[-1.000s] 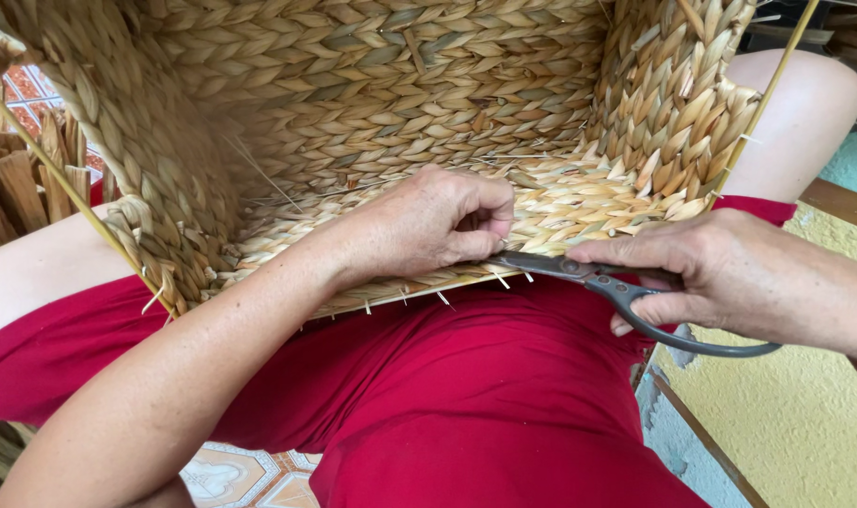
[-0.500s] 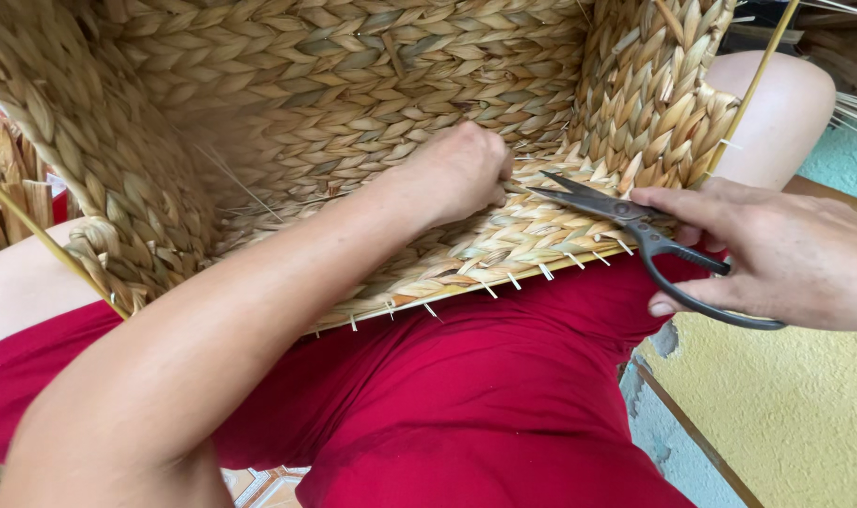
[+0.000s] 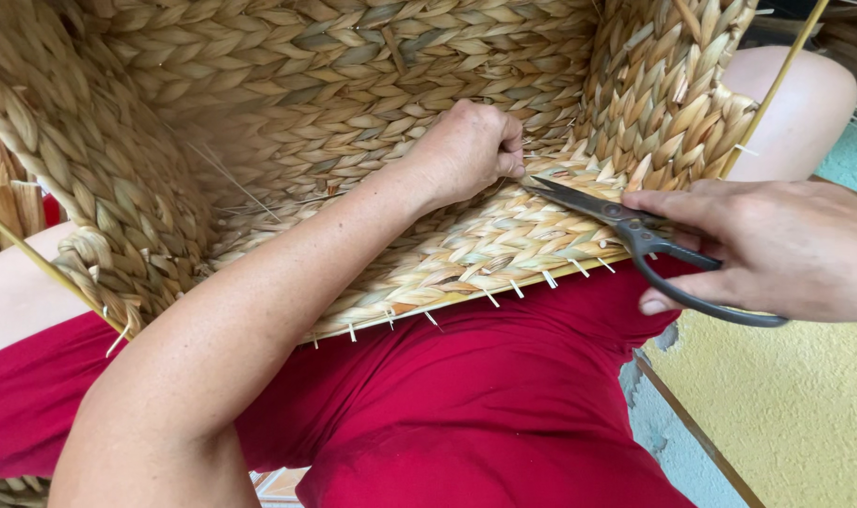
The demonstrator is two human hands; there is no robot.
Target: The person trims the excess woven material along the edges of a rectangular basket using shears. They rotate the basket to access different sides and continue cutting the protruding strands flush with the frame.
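Nearest the camera, red fabric point(image 3: 466, 414) covers the person's lap, and on it rests a large basket of braided, straw-coloured plant fibre point(image 3: 287, 122), tipped on its side so that its open mouth faces the viewer. The lower rim of the basket point(image 3: 466, 296) runs across the lap from the near left up toward the right, with short pale stub ends sticking out along it. The left forearm reaches in over this rim, and the left hand point(image 3: 466, 150) lies on the inner wall just past it, fingers curled shut and pinching something small at the weave that cannot be made out. The right hand point(image 3: 776, 245) sits beyond the basket's right side, fingers closed through and around the loop handles of a pair of dark metal scissors point(image 3: 635, 230). The scissor blades stand slightly apart and point left, their tips just beside the left hand's fingertips, over the braided wall. Farther back, the basket's floor and its right corner rise, with a bare knee point(image 3: 795, 103) behind that corner.
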